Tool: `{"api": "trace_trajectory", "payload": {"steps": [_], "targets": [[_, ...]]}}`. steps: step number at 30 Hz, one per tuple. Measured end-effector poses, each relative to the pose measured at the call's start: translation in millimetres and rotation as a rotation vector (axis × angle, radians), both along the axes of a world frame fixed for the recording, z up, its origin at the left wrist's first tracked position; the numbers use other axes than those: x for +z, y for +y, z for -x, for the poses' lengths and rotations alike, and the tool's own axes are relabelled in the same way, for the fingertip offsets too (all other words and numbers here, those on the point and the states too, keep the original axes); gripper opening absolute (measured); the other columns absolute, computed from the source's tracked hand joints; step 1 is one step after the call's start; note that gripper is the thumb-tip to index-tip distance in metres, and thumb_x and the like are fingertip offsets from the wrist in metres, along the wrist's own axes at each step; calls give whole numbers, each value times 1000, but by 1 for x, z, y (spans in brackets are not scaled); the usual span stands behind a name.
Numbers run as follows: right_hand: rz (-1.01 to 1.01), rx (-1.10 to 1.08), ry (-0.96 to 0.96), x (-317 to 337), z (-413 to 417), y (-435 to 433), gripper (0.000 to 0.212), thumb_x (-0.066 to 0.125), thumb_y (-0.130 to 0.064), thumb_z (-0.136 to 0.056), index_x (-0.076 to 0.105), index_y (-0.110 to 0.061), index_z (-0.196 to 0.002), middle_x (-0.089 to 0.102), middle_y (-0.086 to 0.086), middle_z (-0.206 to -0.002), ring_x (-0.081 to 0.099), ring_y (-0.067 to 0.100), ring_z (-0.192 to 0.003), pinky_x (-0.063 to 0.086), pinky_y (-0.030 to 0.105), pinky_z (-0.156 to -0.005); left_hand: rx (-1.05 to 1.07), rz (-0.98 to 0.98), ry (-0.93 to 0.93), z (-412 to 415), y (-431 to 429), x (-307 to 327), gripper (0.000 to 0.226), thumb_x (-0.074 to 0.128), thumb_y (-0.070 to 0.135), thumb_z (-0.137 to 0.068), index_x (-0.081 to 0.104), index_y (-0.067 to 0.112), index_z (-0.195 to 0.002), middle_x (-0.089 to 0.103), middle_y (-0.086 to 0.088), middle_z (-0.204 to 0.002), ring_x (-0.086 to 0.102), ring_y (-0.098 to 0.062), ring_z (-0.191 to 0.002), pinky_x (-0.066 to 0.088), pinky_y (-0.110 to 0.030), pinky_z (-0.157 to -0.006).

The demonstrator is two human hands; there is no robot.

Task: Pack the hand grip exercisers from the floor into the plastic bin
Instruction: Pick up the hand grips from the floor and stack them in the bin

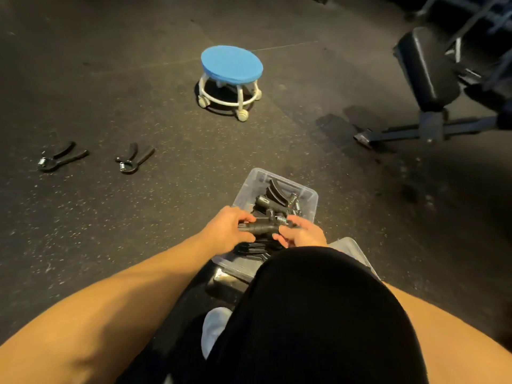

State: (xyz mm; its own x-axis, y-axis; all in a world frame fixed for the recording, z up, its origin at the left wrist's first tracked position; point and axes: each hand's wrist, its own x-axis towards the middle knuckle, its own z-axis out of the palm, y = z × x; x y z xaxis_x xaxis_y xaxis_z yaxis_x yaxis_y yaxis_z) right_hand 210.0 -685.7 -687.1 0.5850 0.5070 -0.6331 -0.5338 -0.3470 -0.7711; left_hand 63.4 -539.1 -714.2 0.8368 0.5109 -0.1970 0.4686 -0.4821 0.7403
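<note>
You are facing a clear glossy plastic bin [243, 194]. A matt black grip exerciser [134, 159] is showing its shiny metal spring [123, 165].

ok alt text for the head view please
A person's left hand and right hand hold one black hand grip exerciser over a clear plastic bin that already holds others. Two more exercisers lie on the dark floor to the left; a blue stool stands beyond.

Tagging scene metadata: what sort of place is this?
Most likely a gym or home workout room. There is a dark speckled rubber floor, a black padded weight bench on a metal frame at the right, and black spring hand grip exercisers lying on the floor.
</note>
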Motion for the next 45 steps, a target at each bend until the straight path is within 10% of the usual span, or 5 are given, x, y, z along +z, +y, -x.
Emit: {"api": "trace_trajectory", "payload": {"steps": [7,16,27,39,45], "targets": [[310,425,-594,-35,-18,-25,51,74,-22,-88,55,-24,-135,72,0,-88,71,11,-81,58,28,-81,-111,-183,61,-17,-11,-23,16,79,28,-77,75,23,-91,61,0,-86,52,-14,-85,46,-31,-75],[633,841,-1377,-74,-53,-24,47,68,-49,-88,64,-24,-127,48,-2,-132,38,22,-123,30,37,-95,-167,-329,103,-48,-15,-39,17,75,30,-84,73,18,-96,60,-3,-97,49,-20,-98,46,-35,-85],[705,738,-1406,-88,-51,-22,38,69,-39,-86,68,-24,-121,46,-4,-136,35,21,-128,28,40,-101,-87,-236,173,-47,-10,-58,59,75,45,-82,56,28,-135,52,9,-126,42,-12,-122,40,-32,-104],[734,763,-1371,-84,-52,-19,46,71,-43,-82,63,-23,-123,46,-4,-134,37,22,-126,31,41,-103,-77,-144,145,-47,-1,-74,14,75,32,-82,69,36,-94,62,15,-95,58,-9,-96,55,-43,-87],[738,772,-1335,-79,-48,-17,52,71,-45,-82,59,-26,-128,48,-3,-133,38,22,-124,32,41,-103,-8,-128,143,-40,-3,-81,62,74,46,-81,54,29,-137,54,11,-121,52,-10,-114,49,-35,-98]]}}
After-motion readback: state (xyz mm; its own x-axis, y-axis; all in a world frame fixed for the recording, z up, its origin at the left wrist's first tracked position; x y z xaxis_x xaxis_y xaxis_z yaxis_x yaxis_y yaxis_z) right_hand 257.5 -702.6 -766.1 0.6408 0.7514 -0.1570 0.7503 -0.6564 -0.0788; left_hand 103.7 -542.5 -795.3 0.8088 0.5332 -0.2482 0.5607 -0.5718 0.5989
